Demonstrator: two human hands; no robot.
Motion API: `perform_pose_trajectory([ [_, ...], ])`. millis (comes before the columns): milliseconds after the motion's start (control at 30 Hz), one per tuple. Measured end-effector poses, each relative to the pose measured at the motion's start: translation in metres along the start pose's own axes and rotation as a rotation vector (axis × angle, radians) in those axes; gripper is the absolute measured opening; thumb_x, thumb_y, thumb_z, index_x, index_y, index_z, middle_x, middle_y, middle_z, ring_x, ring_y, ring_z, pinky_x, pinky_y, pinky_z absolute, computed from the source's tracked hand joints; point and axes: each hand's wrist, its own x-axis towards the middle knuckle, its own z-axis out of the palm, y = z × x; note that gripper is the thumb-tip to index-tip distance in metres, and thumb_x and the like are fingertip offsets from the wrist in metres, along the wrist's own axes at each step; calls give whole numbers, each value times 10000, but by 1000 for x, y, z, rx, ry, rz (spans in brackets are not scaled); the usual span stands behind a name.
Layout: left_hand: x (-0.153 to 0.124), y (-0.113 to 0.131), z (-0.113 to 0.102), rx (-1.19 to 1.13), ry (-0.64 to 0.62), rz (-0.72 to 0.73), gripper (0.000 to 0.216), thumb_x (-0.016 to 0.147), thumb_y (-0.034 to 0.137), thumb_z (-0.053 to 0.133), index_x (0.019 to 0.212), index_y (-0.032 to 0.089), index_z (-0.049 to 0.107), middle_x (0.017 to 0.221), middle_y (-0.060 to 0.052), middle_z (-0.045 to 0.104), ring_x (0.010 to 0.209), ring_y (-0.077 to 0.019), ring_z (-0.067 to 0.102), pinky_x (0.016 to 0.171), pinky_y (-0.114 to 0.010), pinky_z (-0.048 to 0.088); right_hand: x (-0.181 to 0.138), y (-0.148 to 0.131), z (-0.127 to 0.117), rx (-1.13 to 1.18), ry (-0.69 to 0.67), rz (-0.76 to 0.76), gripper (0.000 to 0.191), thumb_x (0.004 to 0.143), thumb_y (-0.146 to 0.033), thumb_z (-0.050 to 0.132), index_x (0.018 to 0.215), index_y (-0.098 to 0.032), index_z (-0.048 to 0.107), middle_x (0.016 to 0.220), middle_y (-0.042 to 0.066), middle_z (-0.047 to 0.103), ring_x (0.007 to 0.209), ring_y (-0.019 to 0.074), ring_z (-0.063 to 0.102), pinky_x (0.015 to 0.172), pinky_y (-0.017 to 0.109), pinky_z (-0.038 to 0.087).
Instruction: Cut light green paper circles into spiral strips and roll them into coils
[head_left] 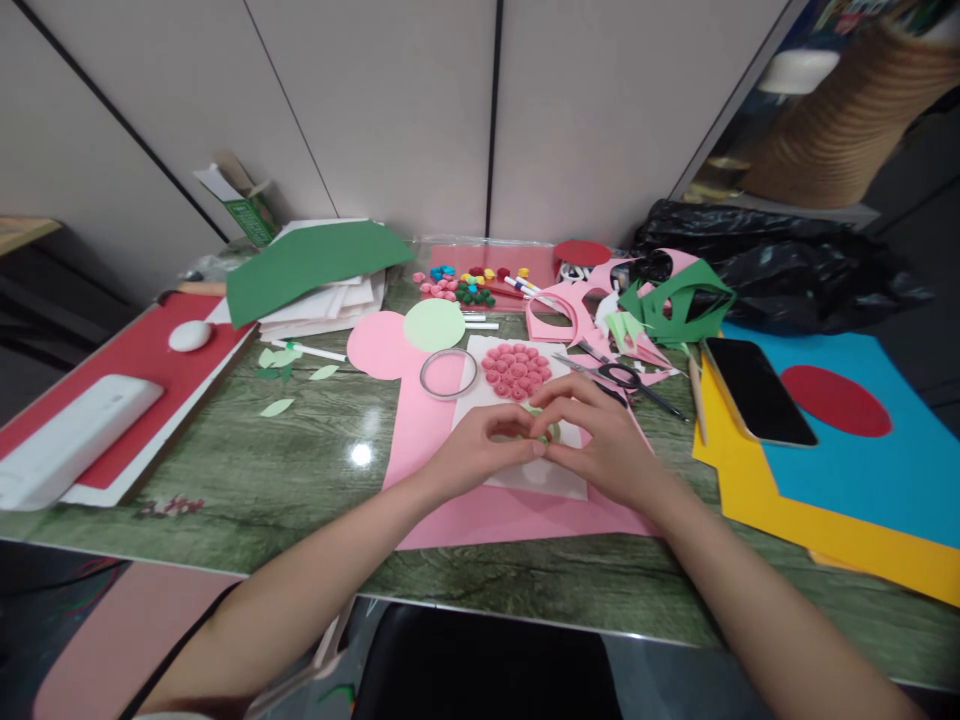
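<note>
Two bare hands meet over the middle of the counter (322, 465), a green, wood-grained surface. One small pale-green paper piece (554, 432) sits between their fingertips, just below the single cluster of pink coiled-paper rosettes (516, 370) (the coils crowd too tightly for me to count exactly). The cluster lies on one white rectangular paper sheet (551, 484), and that sheet on one larger pink paper sheet (510, 522).

Around them I count one clear round ring (422, 376) left of the cluster, two overlapping paper discs, a pink disc (377, 345) and a light-green disc (436, 325), and one pair of black-handled scissors (619, 375) right of the rosettes. Farther right, one black-screened smartphone (759, 390) rests partly on a blue paper sheet (810, 490), beside one red paper oval (836, 401); a second red oval (581, 252) lies at the back.

Both forearms slant inward from the lower corners. The left hand (487, 440) comes in low, thumb and index finger rounded into a loop; the right hand (604, 435) arches higher, fingers bent down toward the left's tips. Both appear to be pinching the pale-green piece, though the fingers hide much of it.
</note>
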Motion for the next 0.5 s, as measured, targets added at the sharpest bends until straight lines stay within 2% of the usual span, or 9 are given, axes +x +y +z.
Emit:
perform_pose_trajectory([
  [300, 0, -2, 1, -85, -10, -35, 120, 724, 251, 720, 758, 157, 655, 813, -9, 639, 795, -134, 577, 776, -277, 413, -1, -2, 4, -41, 12, -7, 157, 782, -98, 629, 722, -217, 547, 931, 35, 588, 926, 222, 586, 822, 414, 457],
  [500, 1, -4, -1, -151, 17, -63, 137, 701, 262, 739, 750, 150, 677, 761, -10, 655, 737, -133, 576, 751, -284, 413, 0, -4, -1, -23, 21, 13, 102, 791, -132, 665, 778, -219, 615, 947, 42, 594, 938, 220, 589, 838, 398, 461],
])
